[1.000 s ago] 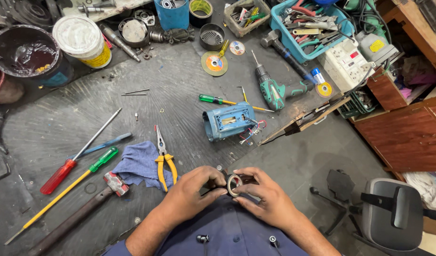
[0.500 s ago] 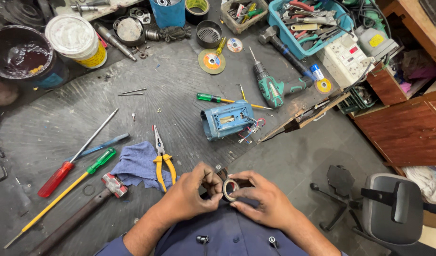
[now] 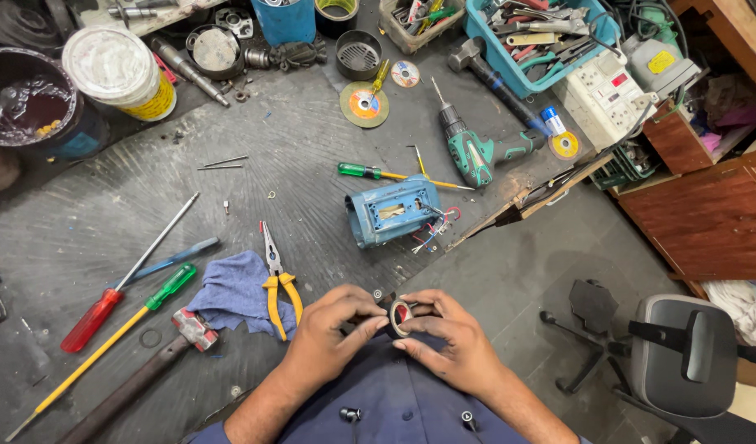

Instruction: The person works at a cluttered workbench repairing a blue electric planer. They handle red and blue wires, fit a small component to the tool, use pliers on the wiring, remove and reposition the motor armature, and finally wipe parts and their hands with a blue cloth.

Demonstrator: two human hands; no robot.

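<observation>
Both hands meet close to the body, over the edge of the grey workbench [image 3: 106, 247]. The left hand [image 3: 332, 333] and the right hand [image 3: 448, 341] pinch a small roll of black tape [image 3: 400, 316] between their fingertips. Yellow pliers [image 3: 277, 284] lie on a blue cloth [image 3: 230, 292] just beside the left hand. A blue motor case [image 3: 390, 212] sits farther out.

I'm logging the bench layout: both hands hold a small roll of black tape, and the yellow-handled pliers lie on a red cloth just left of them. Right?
Not quite. The head view shows the yellow-handled pliers lying on a blue cloth, not a red one. Both the left hand and the right hand do hold the small roll of black tape.
</observation>
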